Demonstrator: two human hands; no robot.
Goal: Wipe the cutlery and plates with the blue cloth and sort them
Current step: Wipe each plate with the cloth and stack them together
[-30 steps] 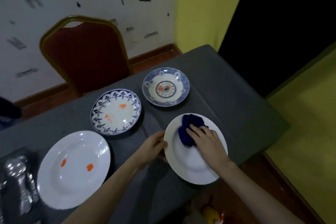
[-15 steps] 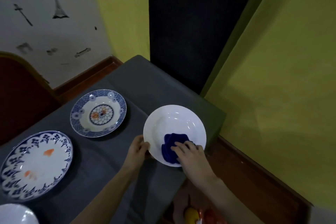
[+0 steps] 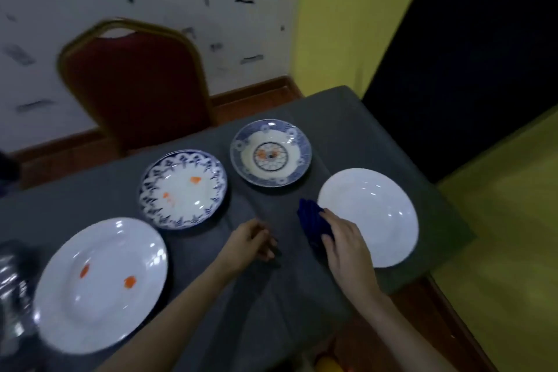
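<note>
The one camera sits on the person's head and looks forward and down, close over the gray table (image 3: 356, 118) and both arms.

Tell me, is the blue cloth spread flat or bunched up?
Bunched up: the blue cloth shows folds under the right hand.
</note>
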